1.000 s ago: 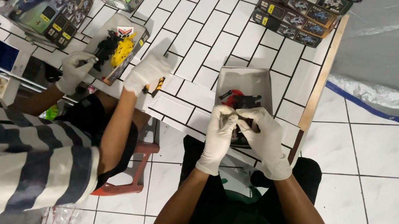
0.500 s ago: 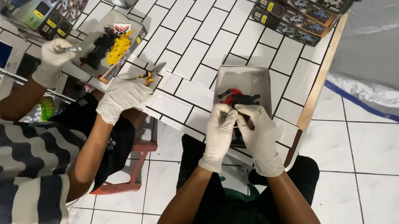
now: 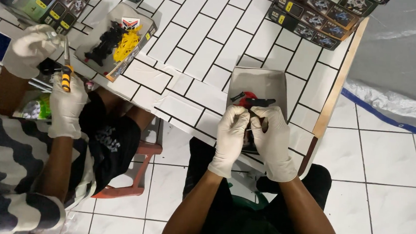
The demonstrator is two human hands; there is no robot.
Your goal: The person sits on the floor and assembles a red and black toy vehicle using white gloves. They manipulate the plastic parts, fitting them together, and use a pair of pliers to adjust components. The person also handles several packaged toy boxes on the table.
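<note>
Plastic is what both hands are working on: a small dark plastic piece (image 3: 251, 120) is pinched between them just at the near edge of the open grey cardboard box (image 3: 260, 79), over the white tile-patterned desk (image 3: 199, 42). The left hand (image 3: 230, 133), in a white glove, has its fingers (image 3: 240, 115) closed tight on the piece from one side. The gloved right hand (image 3: 274, 137) meets it from the other, its fingers (image 3: 266, 120) likewise curled shut on it, so the two hands touch. The piece is too small and too covered to tell its shape. By the look of it, this is fine fingertip work of joining or seating a small part. Inside the box, just beyond the hands, lie red and black toy parts (image 3: 249, 99). Beyond the box, at the far desk edge, stand stacked dark printed cartons (image 3: 319, 17). Well to the left of the box sits a flat tray of black and yellow parts (image 3: 115, 43). Further left, a co-worker in a striped shirt grips an orange-handled tool (image 3: 66, 73) in gloved hands. A red stool (image 3: 134, 175) stands on the floor below.
</note>
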